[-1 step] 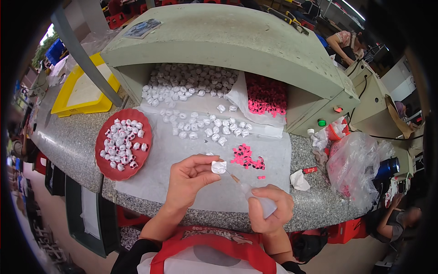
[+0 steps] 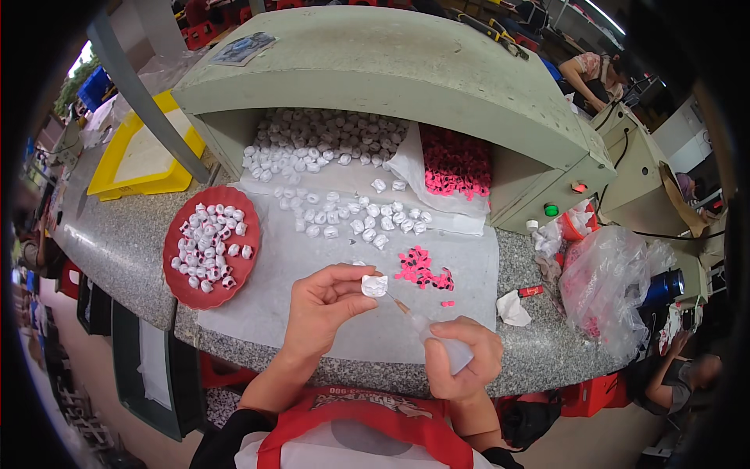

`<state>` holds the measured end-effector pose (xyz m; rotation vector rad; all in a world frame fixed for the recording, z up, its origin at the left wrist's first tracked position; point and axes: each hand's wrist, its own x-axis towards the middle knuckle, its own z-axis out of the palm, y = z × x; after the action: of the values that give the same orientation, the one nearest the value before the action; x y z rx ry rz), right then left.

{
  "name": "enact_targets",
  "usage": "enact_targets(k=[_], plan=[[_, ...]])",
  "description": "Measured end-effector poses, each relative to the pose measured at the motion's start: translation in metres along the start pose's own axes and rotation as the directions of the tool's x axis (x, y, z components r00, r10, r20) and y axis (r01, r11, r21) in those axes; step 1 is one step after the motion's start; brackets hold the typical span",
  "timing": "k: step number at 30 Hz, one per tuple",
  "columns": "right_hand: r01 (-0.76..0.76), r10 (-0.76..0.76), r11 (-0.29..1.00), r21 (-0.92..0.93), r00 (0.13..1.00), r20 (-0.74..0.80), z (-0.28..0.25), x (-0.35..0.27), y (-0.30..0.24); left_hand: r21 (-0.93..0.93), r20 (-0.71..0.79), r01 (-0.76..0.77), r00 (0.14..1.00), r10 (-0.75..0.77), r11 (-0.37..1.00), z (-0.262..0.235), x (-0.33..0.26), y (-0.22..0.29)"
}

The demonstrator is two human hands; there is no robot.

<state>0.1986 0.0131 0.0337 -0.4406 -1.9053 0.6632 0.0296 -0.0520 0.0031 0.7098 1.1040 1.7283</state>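
A small squeeze bottle (image 2: 441, 344) is clasped in the right hand (image 2: 462, 358), its tip touching a white piece (image 2: 374, 285) pinched by the left hand (image 2: 322, 306). Both are held above the white sheet (image 2: 312, 258). Beyond lie pink bits (image 2: 422, 270); left of the sheet, a red plate (image 2: 176, 285).

Small white moulded piece (image 2: 374, 285); clear squeeze bottle (image 2: 437, 340).
Piece held just above the white sheet (image 2: 312, 266) (near pink bits); bottle's nozzle tilted, touching it.

Red plate (image 2: 178, 275) of white pieces at 9 o'clock; yellow tray (image 2: 117, 184) at 10; pink bits (image 2: 422, 270) centre; clear plastic bag (image 2: 609, 289) at 3; green button (image 2: 551, 209).
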Motion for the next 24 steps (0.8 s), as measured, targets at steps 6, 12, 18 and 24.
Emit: enact_targets(k=[6, 12, 18, 24], plan=[[-0.007, 0.006, 0.999, 0.034, 1.000, 0.015, -0.001, 0.001, -0.003, -0.008, 0.012, 0.001, 1.000, -0.001, 1.000, 0.003, 0.002, -0.002], [-0.047, 0.045, 0.998, 0.050, 0.999, 0.028, 0.000, 0.002, -0.003, -0.014, 0.026, 0.006, 1.000, -0.005, 1.000, 0.003, 0.001, 0.000], [-0.005, 0.005, 1.000, 0.022, 1.000, 0.016, 0.001, 0.002, -0.001, 0.002, 0.008, 0.000, 1.000, 0.000, 1.000, 0.001, 0.002, -0.003], [-0.532, 0.550, 0.824, 0.194, 0.834, -0.050, 0.000, -0.008, 0.019, 0.020, -0.047, -0.012, 0.999, 0.013, 1.000, -0.006, 0.009, -0.015]])
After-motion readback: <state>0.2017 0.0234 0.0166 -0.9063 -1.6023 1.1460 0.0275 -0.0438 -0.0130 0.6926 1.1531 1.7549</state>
